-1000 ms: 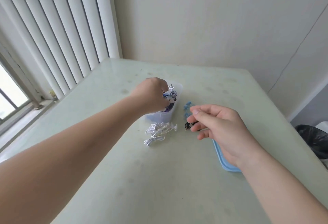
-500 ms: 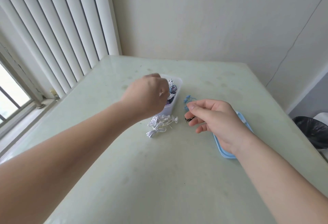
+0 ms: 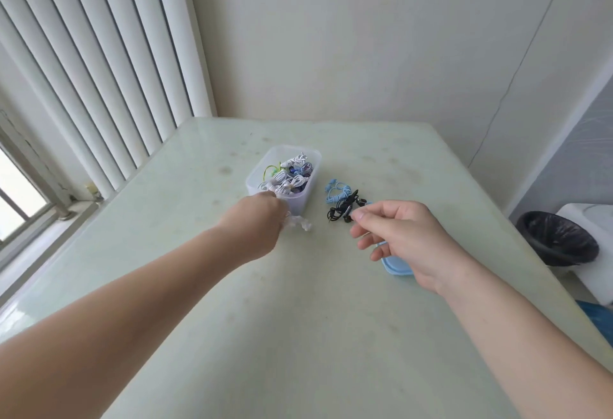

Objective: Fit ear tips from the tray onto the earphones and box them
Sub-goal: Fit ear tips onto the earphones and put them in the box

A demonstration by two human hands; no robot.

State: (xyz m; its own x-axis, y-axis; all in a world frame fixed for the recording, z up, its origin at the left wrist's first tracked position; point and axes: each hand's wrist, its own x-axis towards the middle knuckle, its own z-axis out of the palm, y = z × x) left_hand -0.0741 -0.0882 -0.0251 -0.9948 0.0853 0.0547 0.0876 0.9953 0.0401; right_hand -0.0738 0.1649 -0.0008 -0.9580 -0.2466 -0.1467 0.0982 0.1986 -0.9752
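A clear plastic box (image 3: pixel 310 198) in the middle of the table holds several coiled earphones. Just in front of it, my left hand (image 3: pixel 260 221) is curled round a white earphone bundle (image 3: pixel 298 222), which shows blurred past the knuckles. Light blue earphones (image 3: pixel 337 191) lie to the right of the box, with black earphones (image 3: pixel 343 211) just in front of them. My right hand (image 3: pixel 401 236) pinches thumb and forefinger at the edge of the black earphones. It covers most of the light blue tray (image 3: pixel 396 267), so the tray's contents are hidden.
The pale green table (image 3: pixel 298 319) ends at a wall behind and vertical blinds (image 3: pixel 99 70) on the left. A black-lined bin (image 3: pixel 560 239) stands on the floor past the table's right edge.
My left hand has come out of the clear box and down onto the white earphones in front of it. My right hand stays by the black earphones.
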